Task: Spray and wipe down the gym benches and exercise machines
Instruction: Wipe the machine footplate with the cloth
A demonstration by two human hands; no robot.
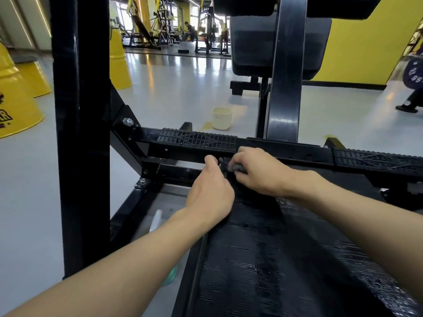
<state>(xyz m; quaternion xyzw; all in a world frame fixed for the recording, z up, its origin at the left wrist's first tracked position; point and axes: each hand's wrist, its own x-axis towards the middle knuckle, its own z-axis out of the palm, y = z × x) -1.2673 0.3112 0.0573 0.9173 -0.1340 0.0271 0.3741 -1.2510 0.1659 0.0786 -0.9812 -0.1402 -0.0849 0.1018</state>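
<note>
Two grips hold one cloth (238,168) against the crossbar (286,152): right grip (256,171) clenched over it, left grip (209,193) pinching its left end; the bar runs left-right.

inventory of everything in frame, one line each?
post: 1, black, upright, left
footplates: 2, black ribbed, on the crossbar
platform: 1, black ribbed, bottom
pad: 1, black, top centre
cloth: 1, dark grey, at the crossbar, between the hands
bottle: 1, whitish with green base, on the floor under the left arm, blurred
cup: 1, cream, on the floor beyond the crossbar
drums: at least 4, yellow, left
people: 2, one at right edge, one far back
left hand: pinches the cloth
right hand: grips the cloth
</note>
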